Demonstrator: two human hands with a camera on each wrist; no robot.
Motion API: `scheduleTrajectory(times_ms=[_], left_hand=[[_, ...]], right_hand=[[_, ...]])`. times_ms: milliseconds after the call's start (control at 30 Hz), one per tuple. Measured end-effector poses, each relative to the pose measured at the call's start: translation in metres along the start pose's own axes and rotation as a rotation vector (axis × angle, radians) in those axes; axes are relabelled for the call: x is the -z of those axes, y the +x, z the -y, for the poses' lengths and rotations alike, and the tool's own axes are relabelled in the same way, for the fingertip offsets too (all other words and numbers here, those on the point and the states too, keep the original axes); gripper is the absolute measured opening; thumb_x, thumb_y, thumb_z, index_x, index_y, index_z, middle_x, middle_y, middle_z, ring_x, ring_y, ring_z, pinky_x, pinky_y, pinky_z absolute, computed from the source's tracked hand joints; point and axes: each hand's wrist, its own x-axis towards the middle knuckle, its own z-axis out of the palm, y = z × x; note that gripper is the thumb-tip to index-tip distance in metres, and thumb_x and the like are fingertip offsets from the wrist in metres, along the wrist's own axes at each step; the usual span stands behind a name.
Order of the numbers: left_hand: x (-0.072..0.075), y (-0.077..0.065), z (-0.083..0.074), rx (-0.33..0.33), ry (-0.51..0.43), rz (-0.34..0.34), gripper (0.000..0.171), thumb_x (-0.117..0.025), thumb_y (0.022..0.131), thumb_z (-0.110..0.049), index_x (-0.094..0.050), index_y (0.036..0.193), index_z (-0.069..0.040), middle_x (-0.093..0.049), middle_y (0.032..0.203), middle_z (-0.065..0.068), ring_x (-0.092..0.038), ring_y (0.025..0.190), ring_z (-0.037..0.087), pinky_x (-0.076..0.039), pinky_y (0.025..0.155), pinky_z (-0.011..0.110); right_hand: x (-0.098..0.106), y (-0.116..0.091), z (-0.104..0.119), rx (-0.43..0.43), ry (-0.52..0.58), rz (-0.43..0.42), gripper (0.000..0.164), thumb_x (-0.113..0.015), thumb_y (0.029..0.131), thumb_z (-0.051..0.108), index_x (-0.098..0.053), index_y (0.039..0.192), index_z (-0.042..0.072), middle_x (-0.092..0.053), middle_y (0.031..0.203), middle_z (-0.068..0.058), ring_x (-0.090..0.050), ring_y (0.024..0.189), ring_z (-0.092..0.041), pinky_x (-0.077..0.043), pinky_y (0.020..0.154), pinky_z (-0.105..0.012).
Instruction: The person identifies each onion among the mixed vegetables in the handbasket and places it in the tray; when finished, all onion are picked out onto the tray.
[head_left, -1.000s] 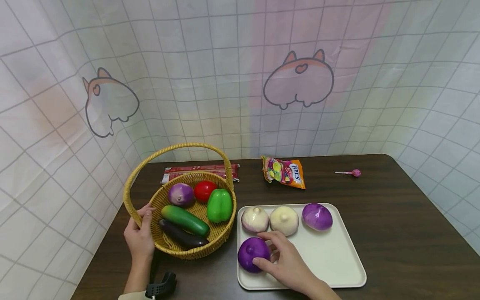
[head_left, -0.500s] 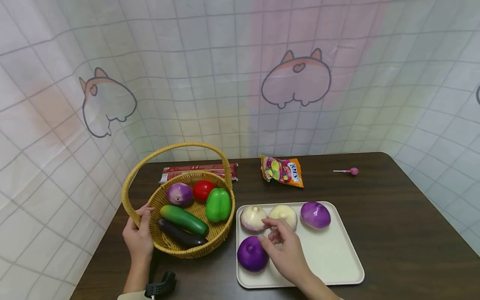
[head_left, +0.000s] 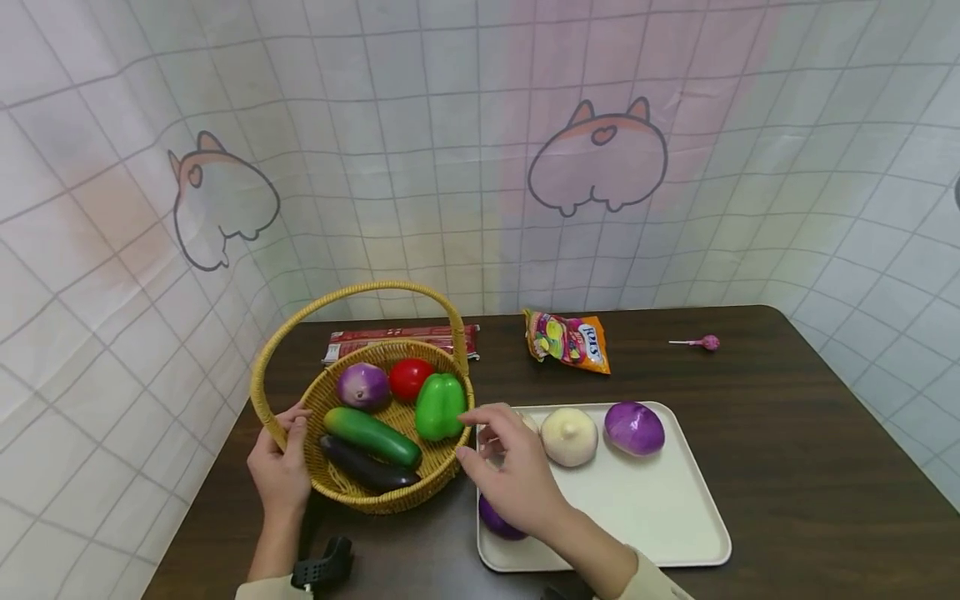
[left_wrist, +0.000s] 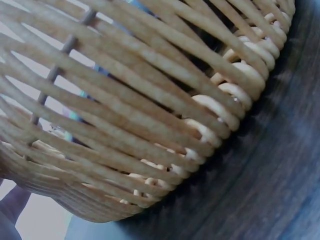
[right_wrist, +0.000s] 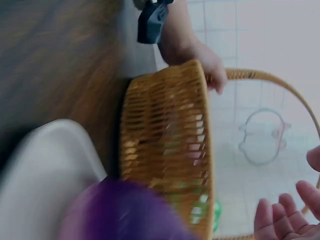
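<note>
My left hand (head_left: 282,468) grips the left rim of the yellow wicker basket (head_left: 401,498) at the foot of its handle. Inside lie a green bell pepper (head_left: 438,407), a tomato (head_left: 411,378), a purple-and-white round vegetable (head_left: 363,387), a green cucumber-like vegetable (head_left: 372,437) and an eggplant (head_left: 367,464). With loosely bent fingers and nothing held, my right hand (head_left: 516,473) hovers by the basket's right rim, close to the pepper. Beneath it, a dark purple onion-like vegetable (head_left: 497,520) is partly hidden; it also shows blurred in the right wrist view (right_wrist: 127,212).
On the cream tray (head_left: 637,517) sit a whitish onion-like vegetable (head_left: 569,436), a purple one (head_left: 634,428) and a pale one mostly covered by my right hand. Behind lie a red packet (head_left: 390,337), a candy bag (head_left: 567,341) and a lollipop (head_left: 705,342).
My right hand has let go of the dark purple onion-like vegetable on the tray and moved up and left to the basket's rim. My left hand keeps its place on the basket.
</note>
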Motion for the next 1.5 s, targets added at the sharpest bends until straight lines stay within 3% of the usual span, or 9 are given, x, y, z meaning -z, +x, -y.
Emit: scheduleTrajectory(times_ms=[233, 367, 567, 867, 1133, 1267, 1367, 1500], left_hand=[[-0.002, -0.005, -0.024, -0.010, 0.000, 0.016, 0.020, -0.058, 0.095, -0.001, -0.059, 0.084, 0.016, -0.066, 0.104, 0.032, -0.066, 0.106, 0.012, -0.045, 0.089, 0.015], [-0.002, -0.005, -0.033, -0.005, -0.005, 0.017, 0.020, -0.057, 0.095, -0.001, -0.058, 0.084, 0.016, -0.066, 0.103, 0.031, -0.065, 0.107, 0.015, -0.044, 0.092, 0.017], [0.000, -0.005, -0.030, -0.008, -0.039, 0.007, 0.018, -0.057, 0.095, 0.000, -0.059, 0.086, 0.016, -0.068, 0.102, 0.026, -0.065, 0.104, 0.015, -0.045, 0.089, 0.015], [0.002, -0.001, 0.008, -0.001, -0.029, 0.000, 0.018, -0.057, 0.095, 0.001, -0.058, 0.084, 0.014, -0.068, 0.102, 0.025, -0.063, 0.107, 0.017, -0.044, 0.092, 0.017], [0.000, -0.003, -0.031, -0.040, -0.018, -0.018, 0.017, -0.059, 0.093, 0.002, -0.061, 0.086, 0.017, -0.067, 0.099, 0.032, -0.067, 0.104, 0.017, -0.046, 0.084, 0.013], [0.000, -0.003, -0.033, -0.033, -0.020, -0.027, 0.016, -0.059, 0.093, 0.003, -0.061, 0.086, 0.018, -0.072, 0.094, 0.016, -0.067, 0.105, 0.024, -0.048, 0.084, 0.014], [0.000, -0.003, -0.033, -0.034, -0.010, -0.035, 0.015, -0.059, 0.092, 0.003, -0.063, 0.087, 0.016, -0.073, 0.094, 0.014, -0.068, 0.104, 0.026, -0.048, 0.084, 0.015], [0.000, -0.003, -0.032, -0.045, -0.002, -0.028, 0.013, -0.058, 0.092, 0.005, -0.063, 0.086, 0.015, -0.068, 0.098, 0.032, -0.067, 0.104, 0.032, -0.048, 0.086, 0.016]], right_hand=[[-0.031, 0.027, 0.009, -0.087, 0.061, 0.141, 0.035, -0.067, 0.091, 0.016, -0.060, 0.126, 0.016, -0.055, 0.125, -0.004, -0.057, 0.109, -0.029, -0.055, 0.084, -0.028], [-0.049, 0.039, 0.008, -0.160, 0.067, 0.162, 0.037, -0.067, 0.092, 0.022, -0.059, 0.128, 0.017, -0.054, 0.130, -0.003, -0.055, 0.114, -0.025, -0.053, 0.087, -0.025], [-0.079, 0.049, 0.007, -0.206, 0.064, 0.149, 0.038, -0.066, 0.092, 0.021, -0.059, 0.129, 0.016, -0.053, 0.130, -0.003, -0.052, 0.113, -0.025, -0.054, 0.087, -0.027], [-0.106, 0.072, 0.006, -0.221, -0.003, 0.077, 0.043, -0.070, 0.089, 0.024, -0.059, 0.129, 0.011, -0.058, 0.126, -0.009, -0.056, 0.110, -0.030, -0.051, 0.082, -0.028], [-0.120, 0.090, -0.005, -0.234, -0.052, 0.031, 0.049, -0.072, 0.087, 0.026, -0.058, 0.131, 0.008, -0.059, 0.124, -0.014, -0.056, 0.108, -0.030, -0.050, 0.085, -0.033], [-0.125, 0.095, -0.012, -0.251, -0.085, 0.029, 0.056, -0.072, 0.086, 0.028, -0.055, 0.135, 0.007, -0.057, 0.130, -0.014, -0.057, 0.115, -0.030, -0.050, 0.092, -0.040], [-0.129, 0.098, -0.014, -0.273, -0.108, 0.033, 0.060, -0.073, 0.086, 0.029, -0.053, 0.138, 0.009, -0.055, 0.133, -0.012, -0.057, 0.118, -0.030, -0.049, 0.096, -0.044], [-0.135, 0.100, -0.015, -0.285, -0.129, 0.033, 0.063, -0.075, 0.084, 0.029, -0.052, 0.138, 0.007, -0.054, 0.133, -0.014, -0.056, 0.117, -0.030, -0.049, 0.095, -0.044]])
